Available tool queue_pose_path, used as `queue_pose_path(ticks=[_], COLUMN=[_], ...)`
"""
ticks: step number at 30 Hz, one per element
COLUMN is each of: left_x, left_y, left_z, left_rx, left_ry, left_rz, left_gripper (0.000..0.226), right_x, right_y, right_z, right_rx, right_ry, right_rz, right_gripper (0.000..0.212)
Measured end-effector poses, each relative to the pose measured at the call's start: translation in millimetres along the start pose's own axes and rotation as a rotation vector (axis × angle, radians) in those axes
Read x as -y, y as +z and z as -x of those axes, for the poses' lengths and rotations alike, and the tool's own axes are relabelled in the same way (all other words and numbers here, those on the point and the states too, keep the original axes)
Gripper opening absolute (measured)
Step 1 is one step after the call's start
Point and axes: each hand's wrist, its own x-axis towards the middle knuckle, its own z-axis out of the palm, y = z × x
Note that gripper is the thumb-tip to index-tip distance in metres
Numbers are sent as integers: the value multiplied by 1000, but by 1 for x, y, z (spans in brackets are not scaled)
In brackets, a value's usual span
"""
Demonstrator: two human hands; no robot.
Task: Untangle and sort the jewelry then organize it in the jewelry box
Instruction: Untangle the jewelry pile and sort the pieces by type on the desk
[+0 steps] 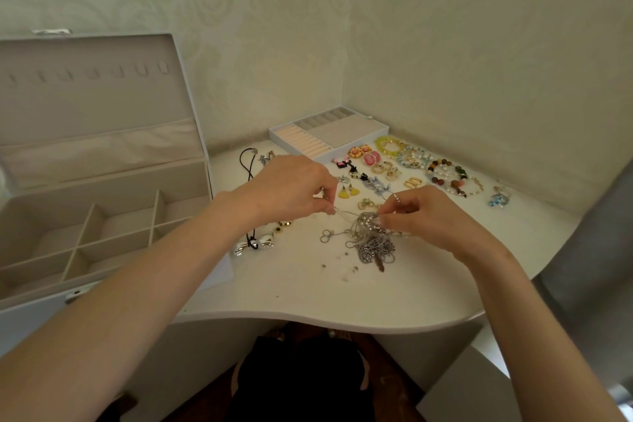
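Both hands work over a tangled heap of silver chains [371,238] in the middle of the white table [428,288]. The left hand [291,187] pinches a thin strand stretched from the heap; the right hand [424,216] pinches the tangle's top — fingers curled. The open jewelry box [102,216] stands at the left, its removed tray [329,134] at the far side, beside sorted earrings and bead bracelets [448,175].

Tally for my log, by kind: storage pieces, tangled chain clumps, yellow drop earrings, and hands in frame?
jewelry box: 1
ring tray: 1
tangled chain clump: 1
yellow drop earrings: 2
hands: 2, the left hand and the right hand, each pinching strands of the clump
Total: 7
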Motion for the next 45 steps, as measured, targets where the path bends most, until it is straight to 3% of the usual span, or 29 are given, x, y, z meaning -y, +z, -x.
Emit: queue_pose_path(ticks=[4,11,18,23,28,32,39,42,45], left_x=[1,-5,-9,-7,-7,-11,-18,-22,-28], left_y=[8,12,4,3,5,14,22,21,24], left_z=[-1,-3,-2,4,11,14,12,8,2], left_rx=[69,18,-35,122,328,358,385,335,146], left_ry=[14,-27,-58,-4,45,62,90,86,78], left_rz=[-6,367,564,629,613,583,529,444,419], left_gripper=[15,12,11,10,8,6,9,23,23], right_x=[0,0,-5,-5,-5,-5,-13,-15,-11], right_y=[0,0,-6,-7,-20,-29,-21,-19,-18], right_z=[2,2,1,5,15,23,27,27,26], right_rx=[-33,-101,-6,123,227,194,94,60,-31], right_ry=[-22,-58,-20,-7,18,37,211,222,170], right_rz=[-50,-107,-4,62,-100,-210,24,109,246], right_gripper=[8,7,6,10,23,35,21,18,14])
